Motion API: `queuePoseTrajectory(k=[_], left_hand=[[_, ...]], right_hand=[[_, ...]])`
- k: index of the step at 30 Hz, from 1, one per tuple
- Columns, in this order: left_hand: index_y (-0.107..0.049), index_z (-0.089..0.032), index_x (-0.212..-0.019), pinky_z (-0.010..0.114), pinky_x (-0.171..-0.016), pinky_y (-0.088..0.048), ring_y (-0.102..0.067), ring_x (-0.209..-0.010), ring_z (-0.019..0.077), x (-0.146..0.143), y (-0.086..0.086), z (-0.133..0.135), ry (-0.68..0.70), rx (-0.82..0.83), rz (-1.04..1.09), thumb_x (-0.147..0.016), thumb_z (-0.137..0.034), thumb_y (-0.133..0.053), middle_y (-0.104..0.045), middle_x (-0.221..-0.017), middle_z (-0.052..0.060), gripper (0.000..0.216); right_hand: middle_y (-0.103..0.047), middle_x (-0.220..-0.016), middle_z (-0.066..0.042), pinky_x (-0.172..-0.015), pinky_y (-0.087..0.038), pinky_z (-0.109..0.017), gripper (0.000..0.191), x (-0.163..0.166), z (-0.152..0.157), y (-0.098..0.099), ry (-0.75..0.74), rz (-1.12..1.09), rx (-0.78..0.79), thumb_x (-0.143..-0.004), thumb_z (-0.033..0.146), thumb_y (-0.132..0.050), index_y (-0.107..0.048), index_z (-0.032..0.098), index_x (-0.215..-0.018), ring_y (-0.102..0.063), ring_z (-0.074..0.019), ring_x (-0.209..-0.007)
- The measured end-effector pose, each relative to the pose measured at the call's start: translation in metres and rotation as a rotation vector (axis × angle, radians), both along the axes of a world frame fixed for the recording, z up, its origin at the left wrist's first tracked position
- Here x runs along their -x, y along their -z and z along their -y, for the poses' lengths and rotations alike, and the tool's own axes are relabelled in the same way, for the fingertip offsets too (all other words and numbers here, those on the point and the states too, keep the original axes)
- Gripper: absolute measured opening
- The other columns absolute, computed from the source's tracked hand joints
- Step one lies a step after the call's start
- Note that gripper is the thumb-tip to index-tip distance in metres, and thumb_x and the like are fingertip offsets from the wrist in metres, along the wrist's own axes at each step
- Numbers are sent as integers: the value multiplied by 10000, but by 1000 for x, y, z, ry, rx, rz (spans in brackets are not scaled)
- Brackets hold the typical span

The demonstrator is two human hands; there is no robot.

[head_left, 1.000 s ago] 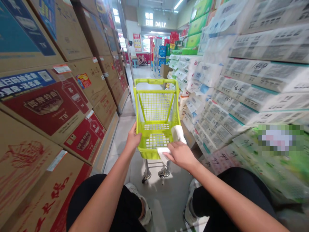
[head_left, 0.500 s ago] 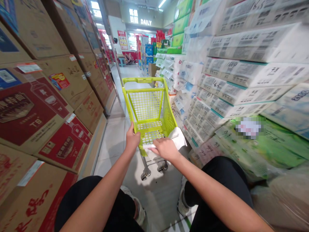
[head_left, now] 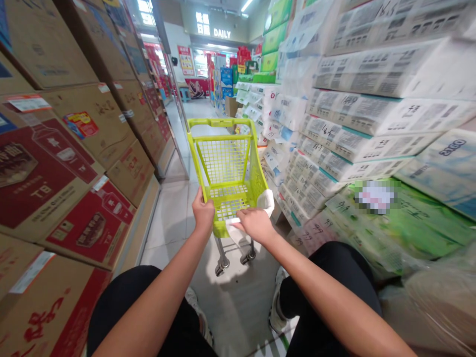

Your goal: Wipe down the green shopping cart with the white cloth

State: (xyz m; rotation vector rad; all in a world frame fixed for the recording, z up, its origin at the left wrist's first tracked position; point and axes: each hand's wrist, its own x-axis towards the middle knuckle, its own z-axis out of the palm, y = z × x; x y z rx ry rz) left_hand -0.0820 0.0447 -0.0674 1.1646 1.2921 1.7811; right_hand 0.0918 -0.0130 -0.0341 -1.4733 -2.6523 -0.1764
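Between the stacked cartons [head_left: 92, 124] on your left and the wall of tissue packs [head_left: 353, 139] on your right, the small green cart [head_left: 219, 122] stands on the tiled floor [head_left: 174, 213] just ahead of your knees. Its basket looks bare inside. Your left hand [head_left: 203, 213] is clenched round the near left corner of the basket rim. Your right hand [head_left: 254, 225] has its fingers curled down over a white cloth [head_left: 267, 201], which is bunched on the near rim and spills toward the right corner. The back of the hand hides the grip, so you probably pinch the cloth rather than merely press it.

The work in hand looks like wiping the rim. The cart rides on small wheels [head_left: 220, 269], so brace it firmly with your left hand and push the cloth toward that hand, not away from it. Spread the bunched cloth flatter so more of it meets the plastic. Wrap it over the rim's edge, so the top and the inner face are wiped in one pass, and mind the mesh, where a loose corner could snag.
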Motion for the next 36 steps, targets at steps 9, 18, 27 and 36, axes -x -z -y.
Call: queuePoseTrajectory(k=[9,18,27,36], left_hand=[[-571,-99,-1458,382,-1067,-560,-692,-1213,254,8,6,-23,-10,5,86,-712,-35,-600,-669,-1411,146,749],[-603,-134,-1413,441,-1120,-525,-661,-1278,288,43,7,-32,143,2,95,-690,-42,-631,-684,-1388,134,729],[-593,-183,-1304,387,-1143,-507,-635,-1305,220,-9,7,-4,-13,43,230,-697,32,-531,-653,-1416,109,647],[-471,-217,-1343,386,-1139,-485,-614,-1301,203,-57,-3,22,-89,46,280,-761,-7,-512,-585,-1441,127,620]], right_hand=[[-758,-1051,-106,-785,-434,-301,495,27,-12,1,-97,-38,5,-1066,593,-353,-634,190,-1120,-708,-235,-952],[-734,-967,-102,-794,-356,-327,485,-25,-14,7,-76,-18,-72,-1087,551,-335,-628,175,-997,-665,-231,-920],[-756,-1016,-81,-709,-380,-320,280,15,12,-3,-123,45,0,-1069,427,-443,-612,204,-1078,-692,-227,-897],[-755,-944,-71,-736,-355,-329,345,-21,3,-4,-145,32,7,-1006,498,-479,-661,205,-992,-662,-218,-827]])
